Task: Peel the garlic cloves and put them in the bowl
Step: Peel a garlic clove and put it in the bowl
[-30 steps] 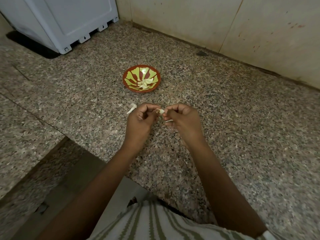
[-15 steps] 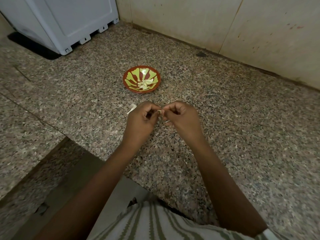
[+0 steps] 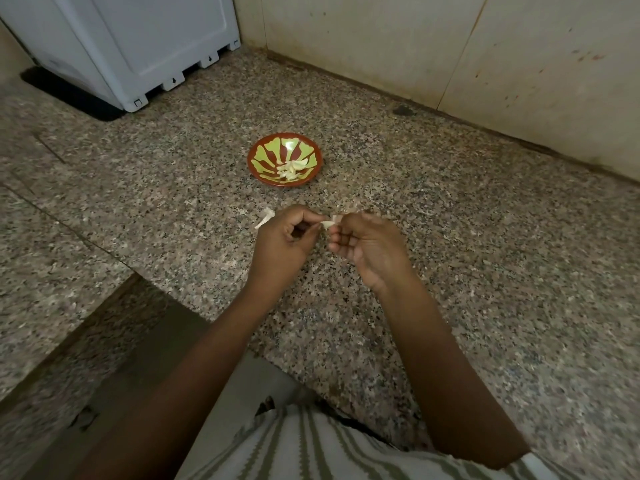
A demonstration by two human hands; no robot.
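Since half a second ago the hands have drawn slightly apart, and the clove (image 3: 328, 224) now shows in the gap between them. Fingers curled, the left hand (image 3: 282, 245) pinches one end of it with thumb and forefinger. The right hand (image 3: 372, 249) pinches the other end with curled fingertips. Both hover over the counter (image 3: 485, 271).

Beyond them, apart from both, the bowl (image 3: 255, 169) sits on the counter with peeled cloves (image 3: 291, 168) heaped inside. A pale stalk (image 3: 265, 217) lies on the counter just beside the left hand's knuckles, its near end hidden behind them. A white appliance (image 3: 138, 46) stands in the far left corner against the wall (image 3: 398, 46). A striped shirt (image 3: 311, 445) fills the bottom edge.
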